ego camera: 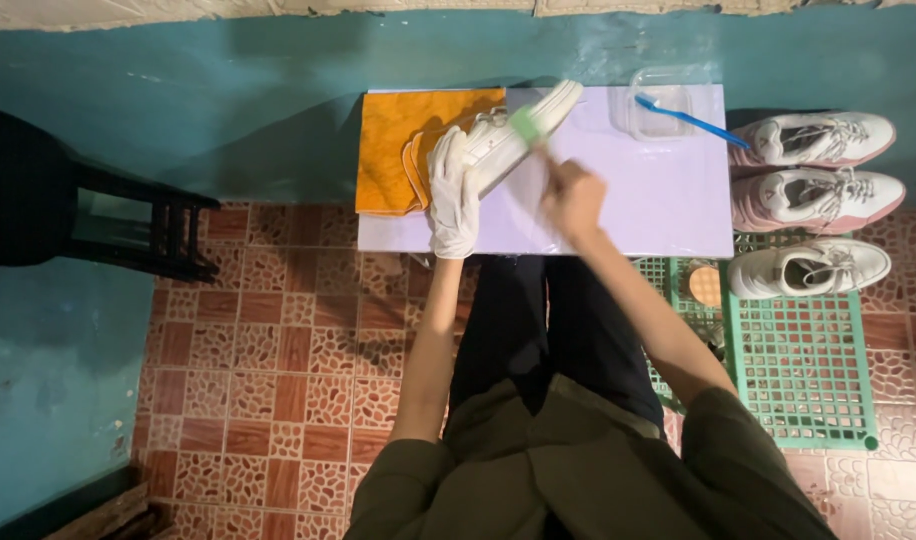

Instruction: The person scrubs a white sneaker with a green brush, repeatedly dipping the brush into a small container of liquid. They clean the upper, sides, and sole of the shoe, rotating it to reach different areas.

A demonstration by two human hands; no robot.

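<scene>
A white sneaker (513,133) lies tilted on a pale lilac board (638,205) set in front of my knees. My left hand (453,195), in a white glove, grips the sneaker by its heel end. My bare right hand (572,198) holds a brush with a green head (527,125), and the head rests against the sneaker's side near the sole. The sneaker's toe points toward the far wall.
An orange cloth (403,140) covers the board's left part. A clear plastic tub (663,105) with a blue toothbrush (690,120) stands at the board's far right. Three white-and-pink sneakers (816,190) sit right, above a green plastic crate (803,370). A black stool (68,205) stands left.
</scene>
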